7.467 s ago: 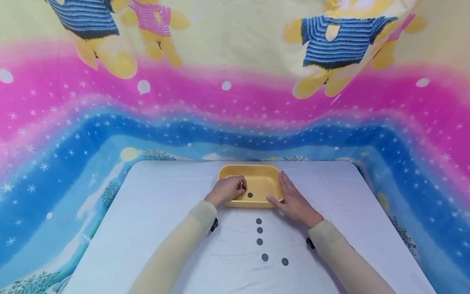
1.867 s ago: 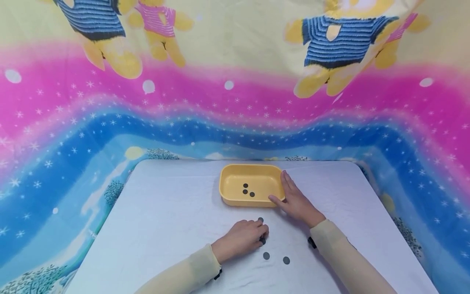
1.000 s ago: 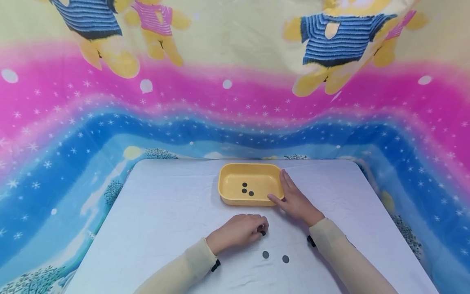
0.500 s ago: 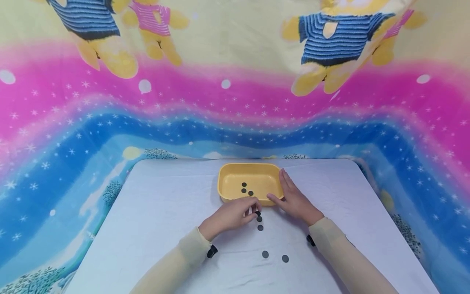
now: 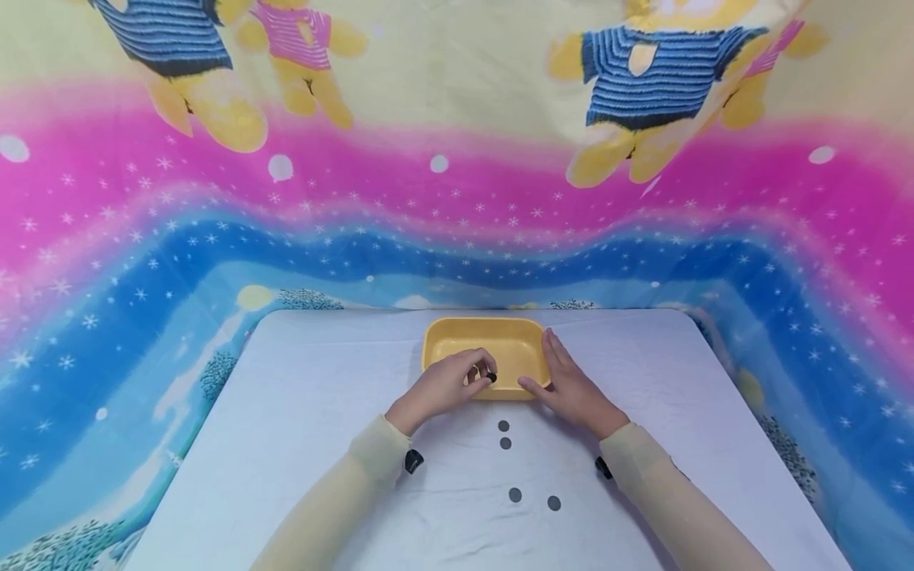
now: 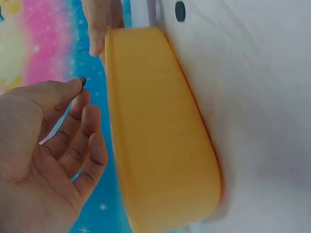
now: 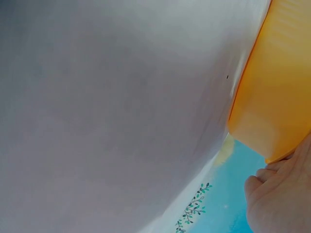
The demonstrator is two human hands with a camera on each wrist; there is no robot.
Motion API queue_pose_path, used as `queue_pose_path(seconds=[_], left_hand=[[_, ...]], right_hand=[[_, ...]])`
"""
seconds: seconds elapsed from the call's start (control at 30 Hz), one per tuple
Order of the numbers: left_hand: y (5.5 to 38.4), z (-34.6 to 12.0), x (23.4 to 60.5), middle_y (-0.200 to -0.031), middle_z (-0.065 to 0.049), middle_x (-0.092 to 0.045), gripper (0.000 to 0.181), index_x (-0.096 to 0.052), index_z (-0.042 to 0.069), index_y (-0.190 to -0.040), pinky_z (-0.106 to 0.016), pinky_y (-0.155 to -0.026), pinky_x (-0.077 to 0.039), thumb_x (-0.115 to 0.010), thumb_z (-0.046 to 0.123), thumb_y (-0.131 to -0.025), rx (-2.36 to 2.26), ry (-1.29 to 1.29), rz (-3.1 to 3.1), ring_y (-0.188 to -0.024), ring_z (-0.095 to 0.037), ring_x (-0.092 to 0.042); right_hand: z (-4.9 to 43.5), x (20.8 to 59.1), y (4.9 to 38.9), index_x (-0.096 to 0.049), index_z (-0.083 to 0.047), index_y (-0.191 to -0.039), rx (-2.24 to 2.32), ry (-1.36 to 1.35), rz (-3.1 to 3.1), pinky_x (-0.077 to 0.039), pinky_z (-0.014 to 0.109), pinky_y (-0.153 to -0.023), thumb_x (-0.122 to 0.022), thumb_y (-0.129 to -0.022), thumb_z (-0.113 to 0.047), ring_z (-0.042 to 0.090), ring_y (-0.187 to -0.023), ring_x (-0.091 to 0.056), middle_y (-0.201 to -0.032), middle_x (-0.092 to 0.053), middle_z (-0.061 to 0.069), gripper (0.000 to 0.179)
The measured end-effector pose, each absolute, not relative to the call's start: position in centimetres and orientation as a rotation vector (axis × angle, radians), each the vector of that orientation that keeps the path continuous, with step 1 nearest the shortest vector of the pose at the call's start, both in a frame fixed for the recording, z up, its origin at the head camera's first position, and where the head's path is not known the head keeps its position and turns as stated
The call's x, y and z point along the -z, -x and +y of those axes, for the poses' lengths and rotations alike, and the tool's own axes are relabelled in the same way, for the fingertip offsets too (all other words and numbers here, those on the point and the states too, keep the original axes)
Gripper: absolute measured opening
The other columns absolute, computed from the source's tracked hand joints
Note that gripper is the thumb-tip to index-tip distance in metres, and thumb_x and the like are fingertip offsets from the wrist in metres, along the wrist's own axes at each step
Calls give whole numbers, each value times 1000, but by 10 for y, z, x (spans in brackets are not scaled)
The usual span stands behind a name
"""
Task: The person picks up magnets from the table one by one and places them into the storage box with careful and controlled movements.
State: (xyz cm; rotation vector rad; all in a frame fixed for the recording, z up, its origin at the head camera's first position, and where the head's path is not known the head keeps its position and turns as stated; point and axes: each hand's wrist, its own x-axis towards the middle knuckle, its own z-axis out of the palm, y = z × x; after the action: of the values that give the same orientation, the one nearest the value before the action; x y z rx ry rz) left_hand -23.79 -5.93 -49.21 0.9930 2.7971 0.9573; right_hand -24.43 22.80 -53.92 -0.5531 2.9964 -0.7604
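Observation:
My left hand (image 5: 446, 382) is above a yellow plastic bin (image 5: 521, 357), pinching a small, round, dark disc (image 5: 491, 377) between thumb and fingertips. In the left wrist view, the edge of that dark disc (image 6: 83, 82) shows at the thumb tip, level with the bin's rim. The discs on the bin floor are hidden behind this hand. My right hand (image 5: 577, 396) rests on the bin's right end, fingers extended along the side wall and thumb over the front rim. Several matching discs (image 5: 505, 443) lie flat on the white cloth in front of the bin.
A white cloth (image 5: 321, 381) covers the table, slightly creased near the front. Behind it and along both sides hangs a printed curtain (image 5: 443, 214) with bears and snowflakes. The bin stands near the table's far edge.
From among the discs on the cloth, my left hand has picked one up and carried it away from me to over the bin. The right hand has stayed at the bin's end.

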Motion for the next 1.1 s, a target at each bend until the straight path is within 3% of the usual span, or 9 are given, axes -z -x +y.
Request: queue_pose_path(seconds=[0.27,0.63,1.1], left_hand=[[258,-61,496,-100,10,-69,13,-68,22,-119,-29,-79,-55,-71,20,-106,-1023,-925,2763,-88,-7,-64],[282,-56,501,-102,11,-70,9,-67,26,-118,-31,-71,-54,-68,27,-108,-977,-783,2787,-81,-9,-62],[304,-47,514,-100,10,-68,11,-68,23,-119,-32,-77,-53,-69,25,-108,-799,-701,2826,-84,-9,-63]], right_hand=[[228,538,245,4,-3,-171,769,558,2992,-20,59,-131,-52,-103,-73,39,-166,-6,-180,3,17,112],[229,540,246,7,-8,-171,758,517,2960,-19,57,-132,-49,-101,-78,32,-167,-1,-181,7,11,114],[227,538,244,5,-6,-171,769,510,2963,-20,59,-131,-50,-101,-77,36,-166,-3,-181,6,14,114]])
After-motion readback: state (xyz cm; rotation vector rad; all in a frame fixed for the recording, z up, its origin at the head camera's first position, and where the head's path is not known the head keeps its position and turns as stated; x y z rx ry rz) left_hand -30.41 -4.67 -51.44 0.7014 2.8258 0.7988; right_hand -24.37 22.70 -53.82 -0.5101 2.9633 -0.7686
